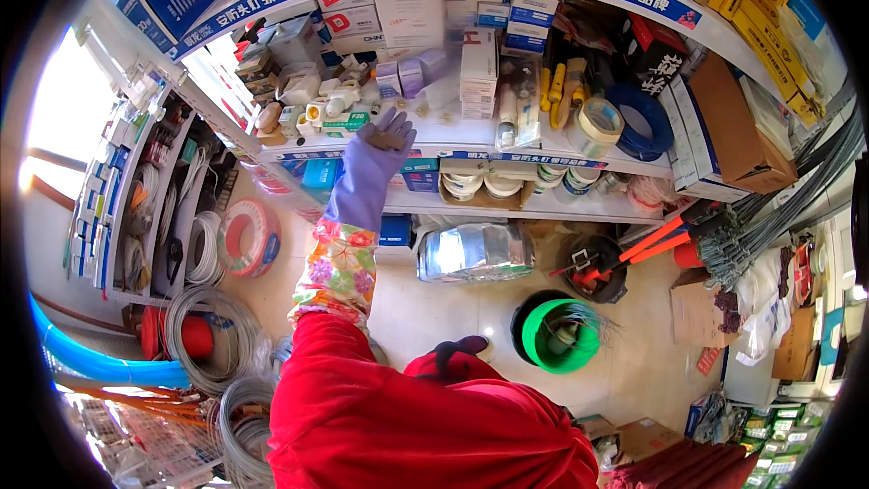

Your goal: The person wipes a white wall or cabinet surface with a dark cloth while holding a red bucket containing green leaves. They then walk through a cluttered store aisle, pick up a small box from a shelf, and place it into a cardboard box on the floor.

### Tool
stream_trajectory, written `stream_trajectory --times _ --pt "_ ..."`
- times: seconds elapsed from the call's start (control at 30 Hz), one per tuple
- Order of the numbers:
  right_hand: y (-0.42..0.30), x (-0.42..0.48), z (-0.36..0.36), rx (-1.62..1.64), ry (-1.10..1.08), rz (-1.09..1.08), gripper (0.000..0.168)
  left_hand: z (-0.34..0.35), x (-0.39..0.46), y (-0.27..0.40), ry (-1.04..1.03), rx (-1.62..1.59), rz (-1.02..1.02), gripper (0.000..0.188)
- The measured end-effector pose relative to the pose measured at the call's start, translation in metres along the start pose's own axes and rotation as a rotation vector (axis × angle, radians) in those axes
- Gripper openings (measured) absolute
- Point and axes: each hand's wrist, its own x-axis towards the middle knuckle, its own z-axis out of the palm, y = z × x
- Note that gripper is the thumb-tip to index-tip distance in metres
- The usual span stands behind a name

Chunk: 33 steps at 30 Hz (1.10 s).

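Note:
My left hand [387,139] wears a purple rubber glove with a flowered cuff [336,268]. It is held palm up at the front edge of the middle shelf [448,136], fingers spread and not closed. A brown patch marks the palm; I cannot tell whether it is dirt or a small flat thing. Just left of the fingers lie a green and white box [345,125] and white plastic fittings [343,98]. Behind them stand small purple and white boxes [410,77], with a blurred pale purple shape beside them. My right hand is out of view.
A masking tape roll [600,123] and blue coil [638,121] sit on the shelf's right. On the floor are a clear-wrapped bundle [475,252], a green bucket [560,336], a black bucket with orange-handled tools [594,268], and wire coils [210,336]. Side shelving [159,197] stands at left.

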Motion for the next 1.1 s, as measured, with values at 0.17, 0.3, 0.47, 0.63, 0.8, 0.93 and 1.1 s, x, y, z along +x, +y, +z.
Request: stream_trajectory --times 0.17,0.3,0.47,0.63,0.8,0.93,1.1 --pt "-0.011 0.008 -0.010 -0.033 0.009 -0.005 0.023 0.001 -0.016 0.020 0.014 -0.026 0.078 0.051" --pt "-0.016 0.014 -0.008 -0.065 0.026 -0.034 0.023 -0.005 -0.028 0.033 0.011 -0.042 0.125 0.051" --pt "-0.034 0.024 -0.019 0.056 -0.072 -0.059 0.025 -0.009 -0.036 0.040 0.022 -0.049 0.121 0.050" --pt "-0.050 0.017 -0.029 0.017 -0.107 -0.069 0.023 -0.009 -0.031 0.024 0.075 0.013 0.050 0.051" --pt "-0.044 0.007 -0.025 0.039 -0.068 -0.031 0.024 0.007 0.003 -0.002 0.109 0.060 -0.073 0.050" --pt "-0.035 -0.008 -0.022 0.157 -0.060 0.070 0.026 0.021 0.037 -0.025 0.121 0.161 -0.098 0.050" --pt "-0.072 -0.041 -0.029 0.215 -0.066 0.118 0.029 0.022 0.055 -0.021 0.175 0.199 -0.057 0.051"
